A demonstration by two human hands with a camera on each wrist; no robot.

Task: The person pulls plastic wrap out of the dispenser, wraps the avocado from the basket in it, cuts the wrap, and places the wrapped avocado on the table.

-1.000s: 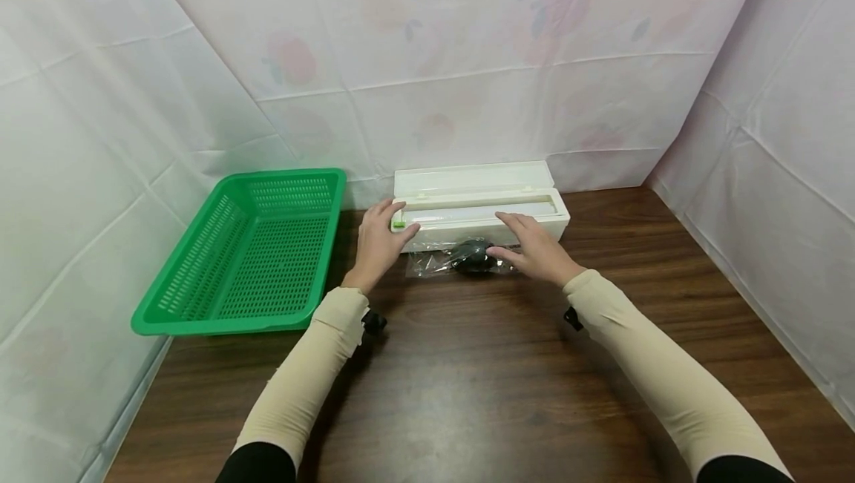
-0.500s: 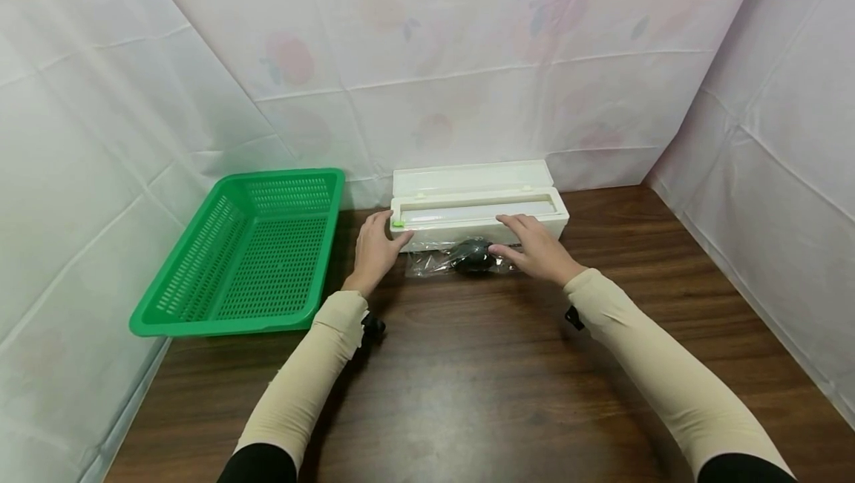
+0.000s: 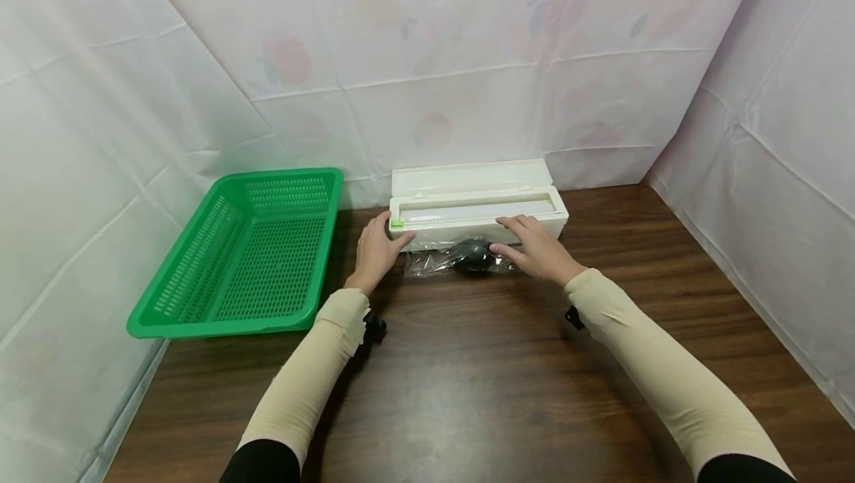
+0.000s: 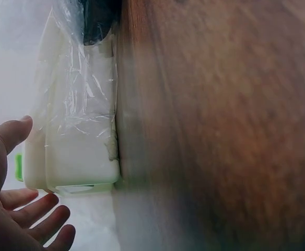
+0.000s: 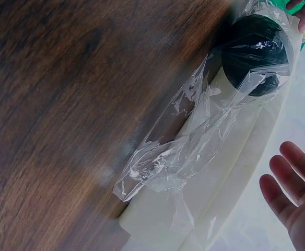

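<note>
Left hand [image 3: 375, 249] has slid back off the green slider tab [image 3: 397, 223] to the box's left end.

Head view: right hand [image 3: 534, 249], fingers straight and together, rests on the front edge of the long white plastic cling-film dispenser box [image 3: 477, 205], beside a dark round object under clear film [image 3: 470, 254] on the brown wooden table [image 3: 481, 379]; a green perforated plastic basket [image 3: 250, 253] sits left.
Left wrist: fingers [image 4: 35, 209] loosely spread, apart from the box.
Right wrist: fingers [image 5: 285, 175] straight, touching nothing.

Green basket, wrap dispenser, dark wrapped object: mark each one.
green basket [image 3: 200, 275], head view, on its left perforated wall.
wrap dispenser [image 3: 481, 212], head view, on the open box's front rim.
dark wrapped object [image 5: 254, 49], right wrist view, on its rounded black body under the clear film.
</note>
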